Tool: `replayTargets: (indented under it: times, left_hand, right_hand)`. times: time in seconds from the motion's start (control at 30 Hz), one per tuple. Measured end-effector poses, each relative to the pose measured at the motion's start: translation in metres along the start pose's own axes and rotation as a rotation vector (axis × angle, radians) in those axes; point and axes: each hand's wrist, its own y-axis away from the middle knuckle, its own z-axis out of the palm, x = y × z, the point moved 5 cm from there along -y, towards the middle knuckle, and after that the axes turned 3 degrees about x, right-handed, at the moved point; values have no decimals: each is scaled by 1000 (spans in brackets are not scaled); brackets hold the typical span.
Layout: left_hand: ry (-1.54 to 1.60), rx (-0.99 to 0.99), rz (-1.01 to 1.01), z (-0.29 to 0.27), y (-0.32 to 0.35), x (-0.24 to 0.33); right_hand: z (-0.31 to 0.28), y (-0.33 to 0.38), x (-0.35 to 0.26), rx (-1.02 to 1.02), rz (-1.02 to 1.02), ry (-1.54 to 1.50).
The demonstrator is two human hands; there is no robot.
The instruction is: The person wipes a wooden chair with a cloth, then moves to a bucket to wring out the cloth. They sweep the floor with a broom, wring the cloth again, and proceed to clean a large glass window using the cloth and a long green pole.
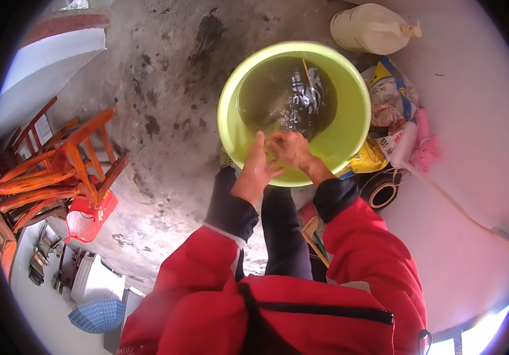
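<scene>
A yellow-green plastic basin (355,127) stands on the concrete floor in front of my legs, with dark, murky water (266,100) in it. A thin light stick (308,74) pokes out of the water at the far side. My left hand (255,168) is over the basin's near rim, its fingers apart, and I see nothing in it. Just to its right, my right hand (291,149) hangs over the near edge of the water. Its fingers curl together, and whatever may be between them is too small to make out.
At the left are stacked reddish wooden stools (83,148) and a red container (91,218). A pale plastic jug (372,28) stands beyond the basin. Bags (390,97), a pink item (425,151) and a paint roller (405,145) with a long handle lie along the right wall.
</scene>
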Motion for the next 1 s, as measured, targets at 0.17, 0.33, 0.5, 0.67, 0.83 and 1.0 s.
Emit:
replayTargets:
  times: [0.17, 0.33, 0.5, 0.67, 0.83, 1.0]
  left_hand:
    - [164, -418, 141, 6, -30, 6]
    - [-65, -558, 277, 12, -19, 23]
    - [-36, -498, 443, 19, -18, 42]
    - [107, -62, 399, 15, -19, 46]
    - [6, -28, 439, 16, 0, 61]
    - [-101, 78, 282, 7, -12, 48]
  right_hand:
    - [-7, 53, -37, -64, 76, -763]
    - [-6, 63, -85, 98, -140, -878]
    - [-20, 12, -71, 333, -190, -720]
    - [-20, -55, 7, 374, -111, -629]
    - [-47, -68, 48, 694, 132, -180]
    - [7, -49, 50, 261, 205, 126]
